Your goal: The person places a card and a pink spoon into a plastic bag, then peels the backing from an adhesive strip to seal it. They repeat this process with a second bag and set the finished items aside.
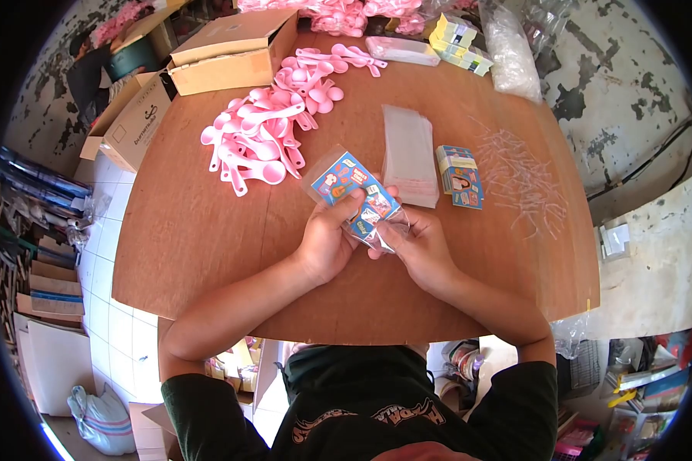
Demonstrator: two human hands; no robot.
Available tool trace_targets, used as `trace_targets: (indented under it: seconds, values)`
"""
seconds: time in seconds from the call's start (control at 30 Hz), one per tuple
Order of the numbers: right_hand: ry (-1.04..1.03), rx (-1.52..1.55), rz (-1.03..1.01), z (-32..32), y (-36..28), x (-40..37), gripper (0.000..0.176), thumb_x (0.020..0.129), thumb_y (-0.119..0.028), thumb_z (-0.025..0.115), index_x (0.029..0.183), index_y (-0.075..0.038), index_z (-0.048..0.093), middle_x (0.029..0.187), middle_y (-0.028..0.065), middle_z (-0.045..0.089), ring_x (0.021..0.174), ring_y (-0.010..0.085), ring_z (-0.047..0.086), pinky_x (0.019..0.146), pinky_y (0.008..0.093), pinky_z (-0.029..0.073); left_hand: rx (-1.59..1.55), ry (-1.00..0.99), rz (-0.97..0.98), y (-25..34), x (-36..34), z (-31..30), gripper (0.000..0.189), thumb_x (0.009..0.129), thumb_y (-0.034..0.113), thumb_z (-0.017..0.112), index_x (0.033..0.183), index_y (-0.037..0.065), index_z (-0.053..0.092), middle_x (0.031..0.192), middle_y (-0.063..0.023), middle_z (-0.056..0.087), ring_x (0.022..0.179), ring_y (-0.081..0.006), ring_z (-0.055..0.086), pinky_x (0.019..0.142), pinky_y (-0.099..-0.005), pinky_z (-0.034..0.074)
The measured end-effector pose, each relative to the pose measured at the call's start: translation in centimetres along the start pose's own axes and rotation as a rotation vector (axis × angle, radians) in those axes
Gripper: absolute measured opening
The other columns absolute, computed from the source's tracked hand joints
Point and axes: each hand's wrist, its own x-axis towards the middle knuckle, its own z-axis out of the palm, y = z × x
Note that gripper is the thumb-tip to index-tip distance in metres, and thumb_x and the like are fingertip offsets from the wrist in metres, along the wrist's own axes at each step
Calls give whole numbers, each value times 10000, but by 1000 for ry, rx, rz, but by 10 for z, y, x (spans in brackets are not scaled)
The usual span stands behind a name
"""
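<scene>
Between my hands, over the near part of the table, is a blue printed card (344,178) in a clear plastic sleeve, held tilted. My left hand (332,230) grips its left side, thumb on top. At the lower right corner my right hand (417,240) pinches the plastic sleeve. Just beyond lies a stack of clear plastic bags (409,154). To its right sits a banded stack of blue cards (461,178). A pile of pink plastic spoons (257,138) spreads to the left, and thin clear strips (521,180) lie scattered on the right.
The brown wooden table (200,253) has a curved near edge at my waist. A cardboard box (231,54) stands at the back left, with yellow card bundles (460,46) and a clear plastic roll (513,65) at the back right. Another person (88,77) is at the far left.
</scene>
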Motion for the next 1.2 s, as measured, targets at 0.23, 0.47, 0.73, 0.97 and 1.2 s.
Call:
trace_targets:
  seconds: [0.23, 0.47, 0.73, 0.97, 1.2]
  values:
    - [69, 194, -65, 5, 7, 2, 206, 925, -131, 602, 1044, 36, 622, 944, 83, 636, 802, 120, 612, 721, 290, 571, 73, -34, -17, -4, 3, -5, 352, 954, 249, 490, 1256, 71, 461, 1218, -112, 587, 1078, -236, 600, 823, -386, 513]
    - [121, 149, 47, 2, 8, 2, 184, 913, -116, 613, 1019, 33, 636, 902, 90, 644, 779, 128, 619, 640, 273, 566, -30, 53, 42, 1, 1, 3, 389, 942, 195, 504, 1300, 71, 418, 1242, -138, 567, 1179, -276, 540, 968, -455, 460]
    - [147, 154, -3, 7, 11, 0, 171, 918, -104, 602, 1011, 34, 638, 891, 90, 650, 739, 121, 618, 581, 254, 533, -29, -6, -36, -4, 0, -2, 365, 953, 150, 468, 1302, 58, 420, 1256, -156, 561, 1183, -279, 539, 930, -473, 482]
    - [302, -373, -449, 12, 10, 3, 171, 798, -70, 721, 934, -14, 633, 831, 56, 621, 737, 158, 608, 597, 294, 502, -3, 67, -21, -3, 5, -1, 359, 951, 138, 446, 1290, 22, 423, 1251, -165, 563, 1184, -286, 541, 992, -459, 450]
    - [97, -1116, -1340, 11, -16, 3, 248, 632, -57, 765, 857, -60, 660, 846, 47, 623, 759, 223, 615, 635, 339, 477, -156, 122, -65, 6, 19, -21, 376, 886, 37, 423, 1262, 16, 427, 1219, -185, 572, 1144, -322, 562, 1005, -462, 445]
